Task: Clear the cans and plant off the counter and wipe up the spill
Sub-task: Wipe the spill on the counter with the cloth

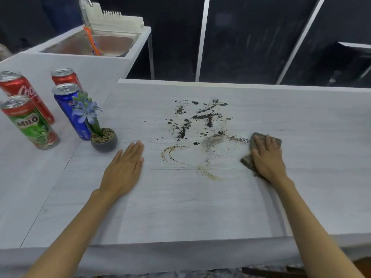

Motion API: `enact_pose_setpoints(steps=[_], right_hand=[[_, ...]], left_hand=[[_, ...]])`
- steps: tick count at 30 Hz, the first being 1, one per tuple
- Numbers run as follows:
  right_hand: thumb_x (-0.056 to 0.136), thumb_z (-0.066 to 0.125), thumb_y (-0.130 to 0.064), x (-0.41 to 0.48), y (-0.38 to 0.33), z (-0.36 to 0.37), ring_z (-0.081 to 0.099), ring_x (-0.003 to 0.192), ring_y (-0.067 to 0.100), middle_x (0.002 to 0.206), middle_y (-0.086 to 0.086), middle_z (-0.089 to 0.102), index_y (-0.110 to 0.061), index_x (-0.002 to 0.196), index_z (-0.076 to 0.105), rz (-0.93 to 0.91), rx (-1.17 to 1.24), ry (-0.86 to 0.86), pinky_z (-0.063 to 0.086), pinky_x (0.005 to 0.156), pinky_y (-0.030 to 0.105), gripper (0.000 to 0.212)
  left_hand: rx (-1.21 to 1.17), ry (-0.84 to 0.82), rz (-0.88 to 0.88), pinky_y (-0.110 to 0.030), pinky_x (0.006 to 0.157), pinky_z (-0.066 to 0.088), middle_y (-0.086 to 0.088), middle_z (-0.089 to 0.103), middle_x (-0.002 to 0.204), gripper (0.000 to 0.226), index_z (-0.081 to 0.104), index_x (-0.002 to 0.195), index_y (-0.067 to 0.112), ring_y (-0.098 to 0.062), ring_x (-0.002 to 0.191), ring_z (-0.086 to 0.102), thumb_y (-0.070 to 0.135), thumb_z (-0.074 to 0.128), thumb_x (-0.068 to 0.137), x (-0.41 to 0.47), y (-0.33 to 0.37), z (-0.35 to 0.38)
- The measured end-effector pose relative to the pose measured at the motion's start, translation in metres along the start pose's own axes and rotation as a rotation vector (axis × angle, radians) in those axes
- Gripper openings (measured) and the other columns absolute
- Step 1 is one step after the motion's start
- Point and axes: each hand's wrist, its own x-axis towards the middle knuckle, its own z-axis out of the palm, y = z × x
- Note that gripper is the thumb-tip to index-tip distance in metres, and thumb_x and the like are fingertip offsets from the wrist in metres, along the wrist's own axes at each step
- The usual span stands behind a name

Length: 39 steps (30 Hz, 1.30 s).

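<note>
Counter [180,207]: pale wood-grain top, with a wing running off along the left.
Sink [138,43]: steel basin in a white block beyond the far left corner. A white rack [118,21] sits on its far rim and an orange tool [92,41] leans inside.
Spill [200,125]: dark grains and brown smears mid-counter, nearer the far edge, with curved brown streaks on the near side.
Left hand [124,167]: palm down on the counter, fingers straight and together, holding nothing. It lies between plant and spill.
Right hand [267,157]: presses flat on the cloth with fingers extended, at the right edge of the spill.
Cans: four stand upright near the left edge. They are the Milo can [34,123], Coke can [24,93], red can [66,77] and blue can [70,109].
Cloth [248,160]: grey-brown, crumpled under the right hand, touching the counter.
Plant [96,125]: blue flower in a small grey pot, just right of the blue can.
</note>
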Motion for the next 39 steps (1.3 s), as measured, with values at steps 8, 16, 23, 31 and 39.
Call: enact_pose_setpoints(steps=[8,16,23,31,39], right_hand=[[0.08,0.0,-0.054,-0.051,-0.13,0.012,-0.011,0.147,0.019,0.158,0.002,-0.009,-0.021,0.15,0.007,-0.393,0.107,-0.106,-0.01,0.118,0.034,0.078],[0.094,0.007,-0.044,-0.02,-0.014,-0.011,-0.008,0.147,0.022,0.16,0.007,-0.003,-0.019,0.15,0.01,-0.019,0.061,-0.102,-0.004,0.12,0.041,0.062],[0.093,0.007,-0.044,-0.022,-0.131,0.016,-0.013,0.146,0.021,0.157,0.001,-0.01,-0.017,0.15,0.003,-0.374,0.081,-0.118,-0.009,0.12,0.037,0.063],[0.098,0.019,-0.037,0.021,-0.038,-0.014,-0.01,0.147,0.017,0.159,0.004,-0.008,-0.019,0.15,0.01,-0.281,0.105,-0.151,-0.007,0.117,0.031,0.056],[0.082,0.002,-0.053,0.009,-0.093,0.006,-0.016,0.145,0.015,0.156,-0.002,-0.015,-0.018,0.15,0.003,-0.734,0.1,-0.18,-0.01,0.117,0.03,0.076]], left_hand=[[0.011,0.023,0.011,-0.027,0.118,0.003,0.006,0.009,0.157,0.061,0.012,0.147,0.018,-0.005,0.144,0.006,0.04,0.006,0.091,0.005,-0.003,0.003],[-0.006,-0.02,-0.036,-0.029,0.118,-0.001,0.004,0.004,0.157,0.051,0.008,0.148,0.016,-0.008,0.145,0.002,0.028,0.016,0.099,0.006,0.004,0.0],[0.015,-0.017,-0.07,-0.031,0.119,0.001,0.005,0.004,0.157,0.052,0.009,0.148,0.017,-0.01,0.145,0.002,0.03,0.017,0.098,0.008,0.008,0.001],[0.031,0.003,-0.202,-0.033,0.119,-0.002,0.005,0.0,0.158,0.053,0.005,0.148,0.017,-0.01,0.145,-0.001,0.033,0.015,0.098,0.013,0.023,0.006],[0.031,0.062,-0.32,-0.034,0.119,0.001,0.004,0.005,0.158,0.051,0.009,0.148,0.017,-0.012,0.146,0.003,0.029,0.018,0.099,0.015,0.039,0.01]])
